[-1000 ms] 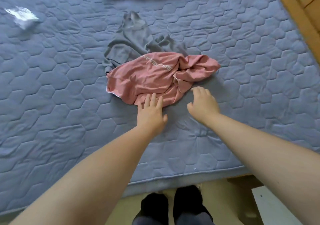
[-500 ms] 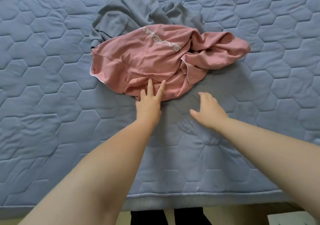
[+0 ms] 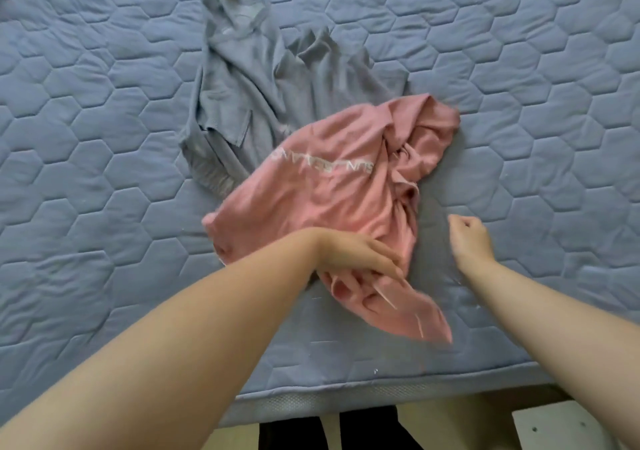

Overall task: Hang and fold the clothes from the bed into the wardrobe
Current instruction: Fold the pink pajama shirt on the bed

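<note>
The crumpled pink cotton garment (image 3: 332, 186) lies near the front edge of the blue-grey quilted bed cover with hexagon stitching (image 3: 104, 207), bearing 1 line of pale lettering, upside down and too blurred to read. The left hand (image 3: 360, 255) grips a bunch of its near hem, fingers curled into the cloth, their tips buried. The right hand (image 3: 471, 238) hovers just beside it, fingers loosely curled, holding nothing. The hanging corner is smeared by motion. A rumpled grey fabric garment (image 3: 249, 79) lies behind, partly hidden under the pink.
</note>
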### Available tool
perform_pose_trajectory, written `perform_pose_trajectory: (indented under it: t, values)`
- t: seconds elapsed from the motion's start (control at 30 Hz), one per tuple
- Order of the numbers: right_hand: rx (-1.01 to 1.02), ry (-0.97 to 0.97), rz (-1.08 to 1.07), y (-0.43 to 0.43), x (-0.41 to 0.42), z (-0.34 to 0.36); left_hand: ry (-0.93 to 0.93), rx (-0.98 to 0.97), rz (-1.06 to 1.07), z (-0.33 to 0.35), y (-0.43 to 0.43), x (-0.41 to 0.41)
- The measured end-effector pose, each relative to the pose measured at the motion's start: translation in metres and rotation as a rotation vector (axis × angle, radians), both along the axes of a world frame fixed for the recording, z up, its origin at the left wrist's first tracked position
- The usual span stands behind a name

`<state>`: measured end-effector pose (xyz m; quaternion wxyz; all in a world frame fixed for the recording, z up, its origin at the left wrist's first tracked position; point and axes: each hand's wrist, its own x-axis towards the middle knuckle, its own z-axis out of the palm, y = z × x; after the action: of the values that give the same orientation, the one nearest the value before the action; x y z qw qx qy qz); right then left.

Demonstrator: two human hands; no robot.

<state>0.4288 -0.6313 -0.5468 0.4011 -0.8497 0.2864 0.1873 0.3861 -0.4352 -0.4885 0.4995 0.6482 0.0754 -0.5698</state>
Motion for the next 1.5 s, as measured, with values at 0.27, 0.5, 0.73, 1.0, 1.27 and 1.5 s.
perform_pose_trajectory:
  t: [0.27, 0.5, 0.73, 1.0, 1.27, 1.5]
  values:
    - [0.394, 0.215, -0.128, 0.022, -0.003, -0.029, -0.915, 1.041, 0.121, -0.051, 0.032, 0.026]
    - [0.663, 0.298, -0.231, 0.042, 0.000, -0.026, -0.686, 0.721, 0.373, -0.053, 0.021, 0.049]
    - [0.259, -0.129, -0.558, -0.049, 0.041, 0.048, -0.074, -0.050, 0.459, 0.006, -0.043, 0.061]
    - [-0.367, -0.043, -0.138, -0.122, 0.021, 0.061, -0.850, 0.816, 0.372, -0.005, -0.067, 0.089]
    - [0.269, 0.074, -0.311, -0.062, -0.022, -0.039, -0.991, 0.633, -0.771, -0.111, -0.101, 0.062]
    - [0.355, -0.023, -0.357, -0.042, -0.032, -0.093, -1.016, 0.561, -0.825, -0.158, -0.090, 0.071]
